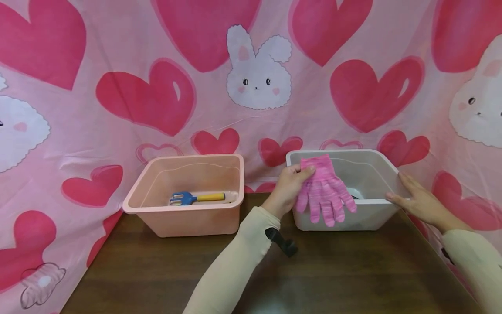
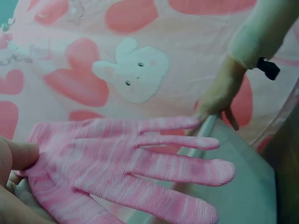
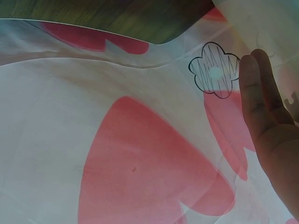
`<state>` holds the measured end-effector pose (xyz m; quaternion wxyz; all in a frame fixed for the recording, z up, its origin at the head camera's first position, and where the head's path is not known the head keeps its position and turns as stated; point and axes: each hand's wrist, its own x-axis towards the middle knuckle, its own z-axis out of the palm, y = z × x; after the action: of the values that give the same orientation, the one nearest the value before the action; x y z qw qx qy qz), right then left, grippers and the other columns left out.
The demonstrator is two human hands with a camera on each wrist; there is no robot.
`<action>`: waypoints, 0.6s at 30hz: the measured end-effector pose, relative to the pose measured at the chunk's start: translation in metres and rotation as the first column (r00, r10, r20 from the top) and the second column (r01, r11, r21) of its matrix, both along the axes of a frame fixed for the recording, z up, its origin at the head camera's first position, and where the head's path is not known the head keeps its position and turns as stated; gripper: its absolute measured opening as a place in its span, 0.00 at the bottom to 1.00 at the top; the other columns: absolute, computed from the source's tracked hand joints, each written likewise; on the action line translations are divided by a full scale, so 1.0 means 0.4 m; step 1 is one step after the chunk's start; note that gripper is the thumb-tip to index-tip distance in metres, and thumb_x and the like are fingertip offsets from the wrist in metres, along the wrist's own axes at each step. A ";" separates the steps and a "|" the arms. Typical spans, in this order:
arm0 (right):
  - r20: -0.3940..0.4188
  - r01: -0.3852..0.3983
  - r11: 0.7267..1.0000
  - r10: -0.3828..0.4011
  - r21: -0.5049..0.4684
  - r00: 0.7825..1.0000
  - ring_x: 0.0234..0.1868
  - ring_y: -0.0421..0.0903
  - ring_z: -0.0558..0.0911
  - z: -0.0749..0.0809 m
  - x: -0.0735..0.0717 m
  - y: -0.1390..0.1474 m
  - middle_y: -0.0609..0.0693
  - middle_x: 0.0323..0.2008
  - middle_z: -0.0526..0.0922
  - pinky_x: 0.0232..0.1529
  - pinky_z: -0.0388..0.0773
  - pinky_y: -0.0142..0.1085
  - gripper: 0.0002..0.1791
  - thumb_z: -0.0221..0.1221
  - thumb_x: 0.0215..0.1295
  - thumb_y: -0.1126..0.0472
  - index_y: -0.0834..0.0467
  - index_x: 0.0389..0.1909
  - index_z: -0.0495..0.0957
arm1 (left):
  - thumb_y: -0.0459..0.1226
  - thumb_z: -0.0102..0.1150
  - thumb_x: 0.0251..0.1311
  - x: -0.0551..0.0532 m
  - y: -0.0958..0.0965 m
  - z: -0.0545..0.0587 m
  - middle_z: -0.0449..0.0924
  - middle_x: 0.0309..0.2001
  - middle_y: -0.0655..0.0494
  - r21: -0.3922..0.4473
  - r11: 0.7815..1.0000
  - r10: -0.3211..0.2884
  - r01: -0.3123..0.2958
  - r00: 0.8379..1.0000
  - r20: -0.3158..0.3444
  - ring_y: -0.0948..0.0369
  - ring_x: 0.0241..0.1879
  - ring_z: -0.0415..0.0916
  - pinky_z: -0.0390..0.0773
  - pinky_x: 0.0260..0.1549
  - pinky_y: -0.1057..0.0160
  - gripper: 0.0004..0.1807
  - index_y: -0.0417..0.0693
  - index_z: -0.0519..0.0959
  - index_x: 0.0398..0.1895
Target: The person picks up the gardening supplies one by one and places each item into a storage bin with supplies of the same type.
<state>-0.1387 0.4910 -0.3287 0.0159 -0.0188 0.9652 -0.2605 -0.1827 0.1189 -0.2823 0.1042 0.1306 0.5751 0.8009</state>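
A pink knitted glove (image 1: 323, 189) hangs from my left hand (image 1: 288, 187), which pinches its cuff between thumb and fingers. The glove's fingers dangle over the front rim of a grey-white plastic bin (image 1: 337, 218). In the left wrist view the glove (image 2: 112, 158) spreads out from the thumb, its fingers pointing right. My right hand (image 1: 419, 200) rests at the bin's right front corner, touching the rim. Its fingers (image 3: 252, 93) look straight in the right wrist view. Inside the grey bin, a small white and dark thing (image 1: 354, 194) shows, partly covered by the glove and rim.
On the left stands a peach plastic bin (image 1: 184, 220) holding a toy garden fork (image 1: 196, 198) with blue tines and a yellow handle. Both bins sit on a dark wooden table (image 1: 313, 279). A pink cloth (image 1: 211, 104) with hearts and rabbits hangs behind and at the sides.
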 end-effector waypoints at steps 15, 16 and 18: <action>0.000 0.008 0.999 -0.008 -0.035 1.000 0.72 0.80 0.38 -0.001 0.005 0.000 0.69 0.78 0.30 0.52 0.52 0.82 0.58 0.58 0.68 0.37 0.50 0.80 0.25 | 0.38 0.52 0.76 -0.067 0.000 0.048 0.80 0.41 0.53 0.145 0.977 0.138 -0.156 0.982 0.125 0.59 0.44 0.77 0.78 0.53 0.61 0.14 0.38 0.81 0.54; 0.000 0.010 0.999 -0.010 -0.037 1.000 0.72 0.80 0.38 -0.001 0.006 -0.001 0.69 0.78 0.30 0.52 0.52 0.82 0.59 0.58 0.68 0.37 0.49 0.80 0.25 | 0.37 0.51 0.77 -0.069 0.000 0.051 0.80 0.43 0.53 0.159 0.975 0.134 -0.154 0.983 0.128 0.59 0.46 0.77 0.77 0.55 0.61 0.14 0.39 0.80 0.55; -0.003 0.013 0.999 -0.013 -0.035 1.000 0.72 0.79 0.38 -0.001 0.006 -0.002 0.69 0.78 0.30 0.52 0.52 0.82 0.59 0.59 0.68 0.37 0.50 0.80 0.25 | 0.38 0.50 0.77 -0.072 0.003 0.058 0.80 0.45 0.53 0.166 0.973 0.137 -0.160 0.981 0.139 0.57 0.49 0.77 0.76 0.57 0.59 0.15 0.40 0.80 0.57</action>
<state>-0.1361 0.4901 -0.3290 0.0123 -0.0131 0.9606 -0.2775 -0.2114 0.1201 -0.2591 0.0682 0.0446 0.5023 0.8609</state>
